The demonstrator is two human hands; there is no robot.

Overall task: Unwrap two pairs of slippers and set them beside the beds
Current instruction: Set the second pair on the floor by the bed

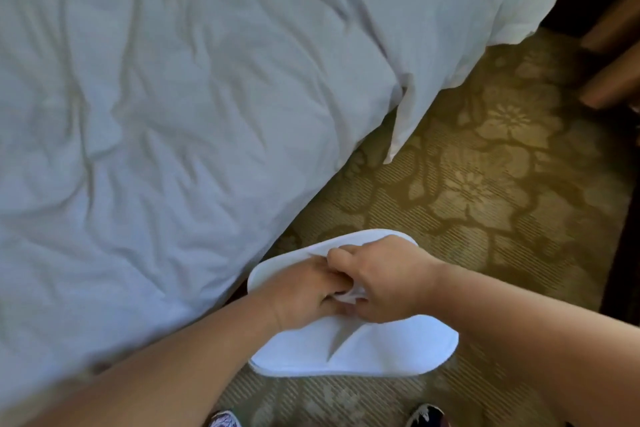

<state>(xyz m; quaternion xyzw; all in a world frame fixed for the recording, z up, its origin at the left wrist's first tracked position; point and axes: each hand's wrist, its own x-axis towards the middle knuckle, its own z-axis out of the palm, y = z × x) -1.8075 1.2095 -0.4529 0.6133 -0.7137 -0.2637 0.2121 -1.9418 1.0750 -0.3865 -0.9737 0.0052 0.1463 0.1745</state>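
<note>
Pair of white slippers (381, 354) lies on the carpet (467, 184) just right of the bed (173, 114) edge, at the near end of the scene. Left hand (304, 291) and right hand (384, 282) meet over the pair's middle, knuckles up, fingers curled, each pinching a fold of white material (348, 296). Judgement: draw the fold apart evenly and gently, keeping both soles flat on the carpet beside the bed

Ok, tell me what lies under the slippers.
Flowered carpet lies under the white slippers, close beside the bed. The left hand and right hand cover the pair's middle, pinching a crumpled white piece I cannot identify.
</note>
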